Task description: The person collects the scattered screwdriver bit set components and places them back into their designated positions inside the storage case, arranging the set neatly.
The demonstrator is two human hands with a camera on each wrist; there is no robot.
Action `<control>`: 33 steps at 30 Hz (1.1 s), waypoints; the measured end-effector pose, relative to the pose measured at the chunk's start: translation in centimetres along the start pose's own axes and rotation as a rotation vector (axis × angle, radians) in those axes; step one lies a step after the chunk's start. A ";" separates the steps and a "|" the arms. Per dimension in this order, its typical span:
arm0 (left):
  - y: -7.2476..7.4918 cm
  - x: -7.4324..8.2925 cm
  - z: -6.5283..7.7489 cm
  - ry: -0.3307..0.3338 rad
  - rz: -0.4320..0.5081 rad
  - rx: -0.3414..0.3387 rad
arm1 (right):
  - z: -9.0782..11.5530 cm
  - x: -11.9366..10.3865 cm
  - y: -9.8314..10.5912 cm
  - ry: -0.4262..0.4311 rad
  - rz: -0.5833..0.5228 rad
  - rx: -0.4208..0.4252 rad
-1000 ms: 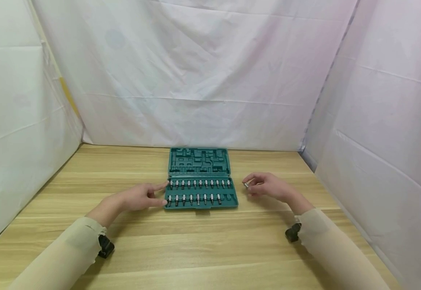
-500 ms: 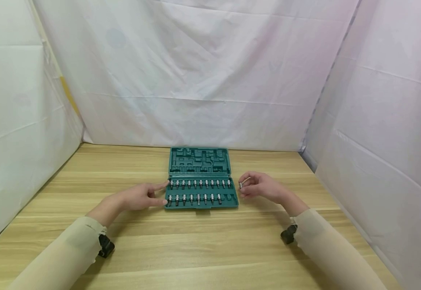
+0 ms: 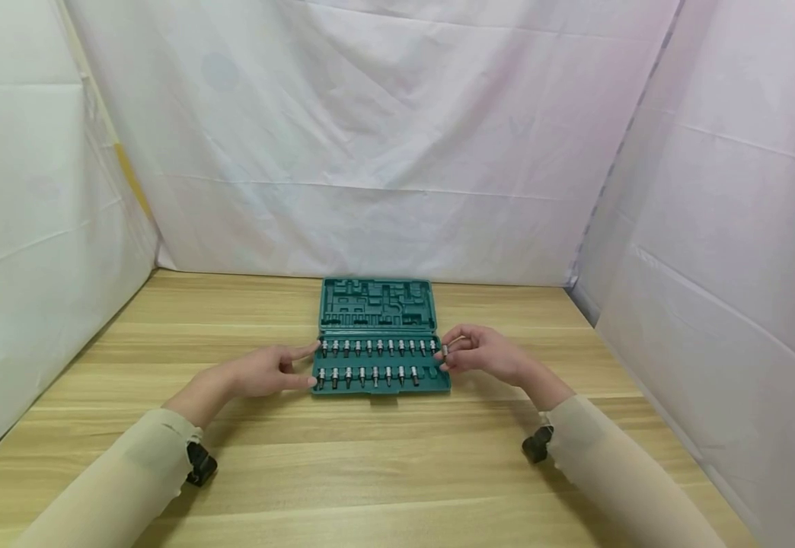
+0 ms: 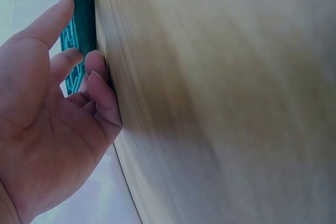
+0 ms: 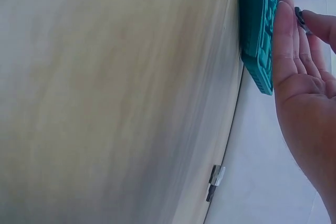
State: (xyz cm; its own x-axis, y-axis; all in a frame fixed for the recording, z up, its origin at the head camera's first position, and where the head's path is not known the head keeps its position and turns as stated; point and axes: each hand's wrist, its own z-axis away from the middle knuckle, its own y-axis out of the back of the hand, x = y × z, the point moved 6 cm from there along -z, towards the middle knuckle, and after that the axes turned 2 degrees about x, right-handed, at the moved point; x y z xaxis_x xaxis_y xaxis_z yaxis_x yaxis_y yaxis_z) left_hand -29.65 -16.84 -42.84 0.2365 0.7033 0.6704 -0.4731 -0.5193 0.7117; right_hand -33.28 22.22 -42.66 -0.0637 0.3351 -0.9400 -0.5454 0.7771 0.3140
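Observation:
A green plastic case (image 3: 370, 362) lies with its lid (image 3: 377, 304) folded back on the wooden table. Two rows of silver bit sockets (image 3: 374, 374) stand in its tray; the right end of the front row shows bare slots (image 3: 432, 373). At the case's left edge, my left hand (image 3: 263, 371) touches it with thumb and index finger spread, the other fingers curled under. My right hand (image 3: 490, 354) pinches a small bit socket (image 3: 445, 352) between thumb and fingertips, over the tray's right edge. In the right wrist view that bit socket (image 5: 300, 18) is partly hidden by the thumb.
Another bit socket (image 5: 216, 177) lies on the table in the right wrist view. White sheeting (image 3: 370, 152) hangs behind the table and along both sides. A black wrist camera (image 3: 199, 464) sits at the left cuff, another black camera (image 3: 537, 444) at the right.
My right hand has moved left with the bit socket, from beside the case to over its right edge, and the socket has turned more upright. The left hand stays put.

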 end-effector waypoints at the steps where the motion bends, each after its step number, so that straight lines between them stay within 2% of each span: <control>1: 0.0 0.0 0.0 -0.002 -0.002 0.001 | -0.1 0.0 -0.1 -0.002 -0.003 0.005; 5: 0.0 0.0 0.0 -0.006 -0.001 0.001 | -0.3 -0.2 -0.3 -0.015 0.029 0.046; 11: 0.0 0.0 0.1 -0.002 0.009 0.000 | -0.9 -0.3 -0.4 -0.023 0.219 0.114; 20: -0.1 0.1 0.1 -0.001 -0.003 0.006 | -1.9 -0.7 -1.7 -0.005 0.403 0.091; 25: -0.1 0.0 0.0 0.002 -0.002 0.003 | -2.1 -0.8 -2.0 -0.010 0.447 0.073; 33: 0.0 0.2 0.1 0.001 0.013 -0.002 | -2.2 -0.7 -2.1 0.002 0.451 0.041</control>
State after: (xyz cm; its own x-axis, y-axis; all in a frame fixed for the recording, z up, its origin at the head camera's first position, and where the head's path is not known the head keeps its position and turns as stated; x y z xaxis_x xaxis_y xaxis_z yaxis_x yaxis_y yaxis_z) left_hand -29.54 -16.78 -42.71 0.2297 0.6971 0.6792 -0.4778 -0.5273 0.7027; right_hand -33.96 19.13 -42.95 -0.2885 0.6440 -0.7085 -0.4292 0.5745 0.6970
